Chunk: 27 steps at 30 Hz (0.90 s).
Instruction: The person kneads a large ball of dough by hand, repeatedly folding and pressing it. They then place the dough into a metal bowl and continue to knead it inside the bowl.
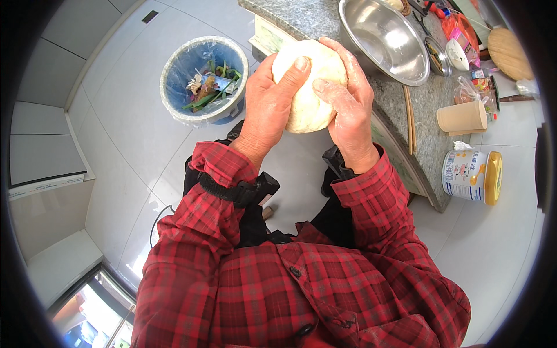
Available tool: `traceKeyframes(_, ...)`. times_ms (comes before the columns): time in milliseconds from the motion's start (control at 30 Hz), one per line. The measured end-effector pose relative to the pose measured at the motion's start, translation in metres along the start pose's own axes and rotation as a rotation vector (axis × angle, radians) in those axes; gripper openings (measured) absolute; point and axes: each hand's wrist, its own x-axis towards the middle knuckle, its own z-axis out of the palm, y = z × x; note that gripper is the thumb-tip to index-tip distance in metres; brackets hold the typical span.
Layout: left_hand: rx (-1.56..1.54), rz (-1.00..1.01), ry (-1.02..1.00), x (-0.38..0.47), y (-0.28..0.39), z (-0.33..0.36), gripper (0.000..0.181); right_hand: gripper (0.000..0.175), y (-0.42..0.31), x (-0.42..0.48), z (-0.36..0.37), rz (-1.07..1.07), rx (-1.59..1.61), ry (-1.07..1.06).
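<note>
A large pale ball of dough (314, 102) is held up between both my hands, in front of my body. My left hand (272, 102) grips its left side with the thumb pressed on the near face. On the right side, my right hand (350, 102) wraps round it, thumb also on the near face, with flour on the skin. The fingers behind the dough are partly hidden. Beyond my right hand a wide stainless steel bowl (383, 39) stands on the grey stone countertop (387, 102), with nothing seen inside it.
A blue bin (204, 80) lined with plastic holds vegetable scraps on the tiled floor. Wooden chopsticks (409, 122) lie along the counter's edge. At the right are a paper roll (462, 116), a milk powder tin (472, 176), a white bowl (457, 55) and a round wooden board (509, 54).
</note>
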Motion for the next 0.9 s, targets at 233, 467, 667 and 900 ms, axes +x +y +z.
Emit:
traceKeyframes(233,0.01,0.007,-0.007,-0.0004,0.0011,-0.0003,0.038,0.055,0.003,0.0032,-0.0055,-0.005,0.063,-0.028)
traceKeyframes(467,0.015,0.009,-0.012,0.0001,0.0017,-0.0007,0.039,0.057,0.002,0.0002,-0.0009,0.013,0.012,0.002)
traceKeyframes(667,0.035,0.01,0.0,0.0005,0.001,-0.0011,0.04,0.06,0.0021,0.0021,-0.0028,-0.004,-0.012,-0.038)
traceKeyframes(900,0.041,0.008,-0.007,0.0011,0.0009,-0.0019,0.041,0.062,0.0041,0.0019,-0.0053,0.015,0.029,-0.034)
